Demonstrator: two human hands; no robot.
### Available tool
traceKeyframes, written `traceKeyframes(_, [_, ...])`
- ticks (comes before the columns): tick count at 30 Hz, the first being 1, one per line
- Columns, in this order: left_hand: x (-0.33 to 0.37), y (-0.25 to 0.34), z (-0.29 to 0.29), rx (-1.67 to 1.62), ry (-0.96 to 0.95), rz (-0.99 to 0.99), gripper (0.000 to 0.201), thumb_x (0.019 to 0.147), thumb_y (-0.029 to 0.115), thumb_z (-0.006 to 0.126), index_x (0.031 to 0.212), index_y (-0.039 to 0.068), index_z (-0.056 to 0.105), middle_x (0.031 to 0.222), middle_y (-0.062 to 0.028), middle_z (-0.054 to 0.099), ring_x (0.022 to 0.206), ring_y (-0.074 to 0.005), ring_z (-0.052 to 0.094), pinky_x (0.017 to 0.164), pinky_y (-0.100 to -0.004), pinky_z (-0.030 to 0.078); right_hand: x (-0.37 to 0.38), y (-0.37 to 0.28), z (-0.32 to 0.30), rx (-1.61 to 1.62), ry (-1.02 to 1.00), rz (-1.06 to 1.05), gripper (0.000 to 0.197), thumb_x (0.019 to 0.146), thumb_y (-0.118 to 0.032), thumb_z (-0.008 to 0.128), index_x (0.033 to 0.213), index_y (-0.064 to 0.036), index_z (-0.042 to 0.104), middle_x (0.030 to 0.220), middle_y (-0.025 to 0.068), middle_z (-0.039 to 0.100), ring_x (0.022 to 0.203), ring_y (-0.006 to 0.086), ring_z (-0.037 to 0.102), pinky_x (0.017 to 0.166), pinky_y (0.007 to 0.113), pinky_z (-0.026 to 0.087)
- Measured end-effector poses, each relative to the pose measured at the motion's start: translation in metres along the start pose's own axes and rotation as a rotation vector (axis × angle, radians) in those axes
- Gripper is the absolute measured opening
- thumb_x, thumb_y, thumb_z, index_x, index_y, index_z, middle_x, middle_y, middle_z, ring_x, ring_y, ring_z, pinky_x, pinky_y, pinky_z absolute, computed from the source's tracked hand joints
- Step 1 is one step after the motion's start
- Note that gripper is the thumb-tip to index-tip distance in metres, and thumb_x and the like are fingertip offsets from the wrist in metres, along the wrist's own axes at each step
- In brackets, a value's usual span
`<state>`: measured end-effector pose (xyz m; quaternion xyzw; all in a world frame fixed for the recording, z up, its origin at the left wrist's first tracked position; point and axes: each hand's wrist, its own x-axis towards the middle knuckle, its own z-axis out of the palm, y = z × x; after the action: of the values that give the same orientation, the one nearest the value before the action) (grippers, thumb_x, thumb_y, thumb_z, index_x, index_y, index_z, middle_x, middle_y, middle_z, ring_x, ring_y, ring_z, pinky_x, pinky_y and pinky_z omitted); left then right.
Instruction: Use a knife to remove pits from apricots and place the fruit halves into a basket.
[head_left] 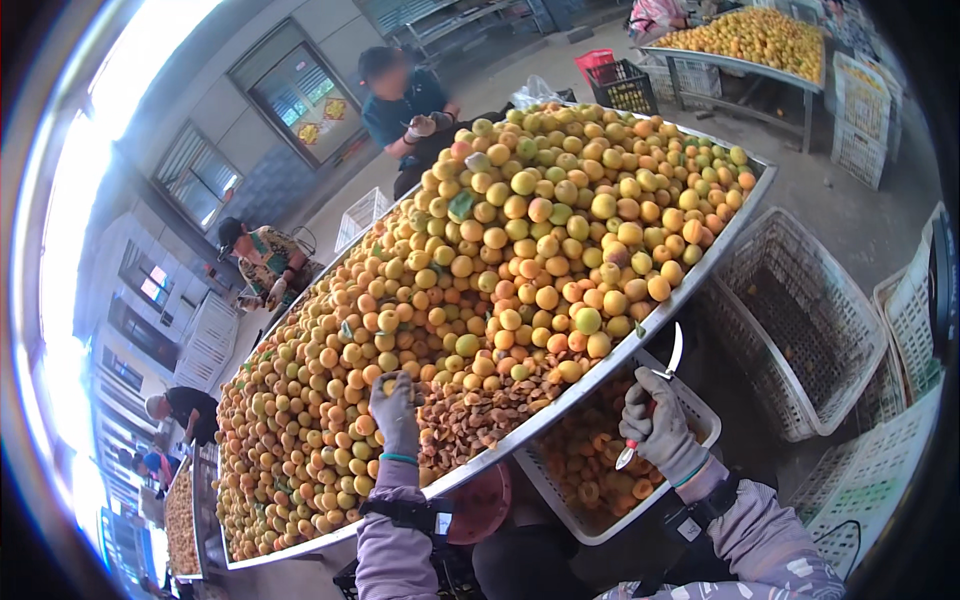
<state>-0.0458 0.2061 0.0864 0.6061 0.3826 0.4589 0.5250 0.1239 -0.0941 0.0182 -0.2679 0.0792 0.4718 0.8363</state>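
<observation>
My left hand, in a grey glove, reaches over the heap and its fingers are closed on a yellow-orange apricot. Many more apricots cover the long metal-edged table. Beside that hand, along the near edge, lies a pile of brown apricot pits. My right hand, also gloved, is wrapped round a curved-blade knife with a red handle; the blade points up and away. Below the right hand stands a white crate holding split orange apricots.
The table's metal rim runs between me and the heap. Empty-looking white crates stand at the right, and a red bucket sits under the rim. Across the table are a person in dark blue and one in a patterned top.
</observation>
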Motion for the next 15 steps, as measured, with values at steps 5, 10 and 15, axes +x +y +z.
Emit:
traceKeyframes(5, [-0.049, 0.035, 0.028, 0.034, -0.269, 0.027, 0.01, 0.087, 0.007, 0.056, 0.094, 0.0, 0.057, 0.075, -0.0051, 0.059, 0.06, -0.0099, 0.057, 0.052, -0.0214, 0.049, -0.004, -0.013, 0.001, 0.009, 0.026, -0.018, 0.033, 0.088, -0.037, 0.054, 0.071, -0.0097, 0.048, 0.046, -0.0044, 0.029, 0.034, 0.0073, 0.023, 0.036, 0.023, 0.022])
traceKeyframes(10, [-0.111, 0.047, 0.057, 0.499, -0.748, 0.071, 0.023, 0.083, 0.012, 0.06, 0.103, 0.0, 0.059, 0.088, -0.0082, 0.063, 0.079, -0.0137, 0.061, 0.072, -0.0257, 0.05, -0.007, -0.026, 0.007, -0.007, 0.035, -0.094, 0.033, 0.088, -0.038, 0.054, 0.071, -0.01, 0.049, 0.046, -0.0048, 0.03, 0.033, 0.0067, 0.024, 0.035, 0.023, 0.022])
traceKeyframes(15, [-0.112, 0.046, 0.076, 0.478, -0.703, -0.021, 0.027, 0.085, 0.014, 0.061, 0.108, 0.0, 0.059, 0.094, -0.0048, 0.062, 0.087, -0.0097, 0.057, 0.077, -0.0233, 0.046, -0.011, -0.028, 0.008, -0.013, 0.029, -0.093, 0.032, 0.089, -0.036, 0.053, 0.071, -0.0093, 0.05, 0.047, -0.0048, 0.032, 0.034, 0.0065, 0.025, 0.036, 0.022, 0.023])
